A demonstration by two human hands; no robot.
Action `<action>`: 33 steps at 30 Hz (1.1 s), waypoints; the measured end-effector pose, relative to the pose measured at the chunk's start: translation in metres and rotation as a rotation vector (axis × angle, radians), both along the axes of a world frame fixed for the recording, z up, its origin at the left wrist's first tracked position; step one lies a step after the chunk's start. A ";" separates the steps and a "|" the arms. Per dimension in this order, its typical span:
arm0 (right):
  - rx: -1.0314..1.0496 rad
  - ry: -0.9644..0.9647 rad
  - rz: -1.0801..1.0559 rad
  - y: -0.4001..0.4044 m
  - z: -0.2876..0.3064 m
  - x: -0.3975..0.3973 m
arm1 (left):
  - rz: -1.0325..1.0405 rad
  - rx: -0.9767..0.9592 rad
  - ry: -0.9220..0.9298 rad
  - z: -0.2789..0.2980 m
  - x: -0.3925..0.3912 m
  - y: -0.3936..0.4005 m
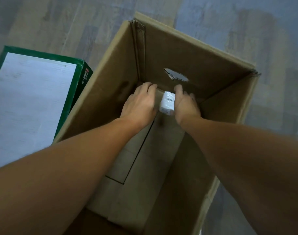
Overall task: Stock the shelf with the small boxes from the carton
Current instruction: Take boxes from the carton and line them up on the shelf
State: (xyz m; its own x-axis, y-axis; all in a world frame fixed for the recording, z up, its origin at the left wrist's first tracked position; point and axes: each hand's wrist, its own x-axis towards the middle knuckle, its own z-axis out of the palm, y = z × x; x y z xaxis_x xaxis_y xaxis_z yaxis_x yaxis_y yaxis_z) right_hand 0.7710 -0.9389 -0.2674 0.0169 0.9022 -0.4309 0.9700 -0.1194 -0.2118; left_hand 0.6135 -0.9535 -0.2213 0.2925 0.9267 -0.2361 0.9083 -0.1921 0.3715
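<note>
A tall brown carton [192,53] stands open on the floor, and both my arms reach down into it. A small white box [167,103] lies near the far end of the carton's bottom, between my hands. My right hand [185,103] holds the white box from its right side, the thumb curled over its far end. My left hand [139,102] is just left of the box, fingers bent down toward the carton's bottom; what they touch is hidden. The shelf is out of view.
A green box with a white top [31,102] stands against the carton's left wall. The carton's far wall has a torn handle hole [176,76]. Grey wood-pattern floor [246,31] surrounds everything.
</note>
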 end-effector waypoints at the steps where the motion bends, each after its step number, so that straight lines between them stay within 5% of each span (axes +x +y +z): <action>1: -0.012 0.035 0.009 0.000 0.010 0.001 | 0.004 -0.022 0.009 0.004 -0.001 -0.001; 9: 0.124 0.219 0.277 -0.003 0.165 -0.002 | 0.017 -0.101 0.015 0.120 -0.002 0.003; 27: 0.322 0.059 0.469 -0.065 0.640 -0.047 | 0.057 0.037 -0.101 0.594 -0.049 -0.055; 33: 0.463 0.036 0.494 -0.091 0.751 -0.070 | 0.085 0.165 -0.108 0.715 -0.073 -0.085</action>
State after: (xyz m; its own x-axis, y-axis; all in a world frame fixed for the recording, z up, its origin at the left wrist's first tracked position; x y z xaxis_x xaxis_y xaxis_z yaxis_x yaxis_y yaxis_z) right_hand 0.7007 -1.0295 0.4840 -0.4518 0.8921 0.0091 0.8789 0.4468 -0.1672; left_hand 0.5407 -1.0390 0.4934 0.2273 0.9725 -0.0510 0.8806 -0.1829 0.4370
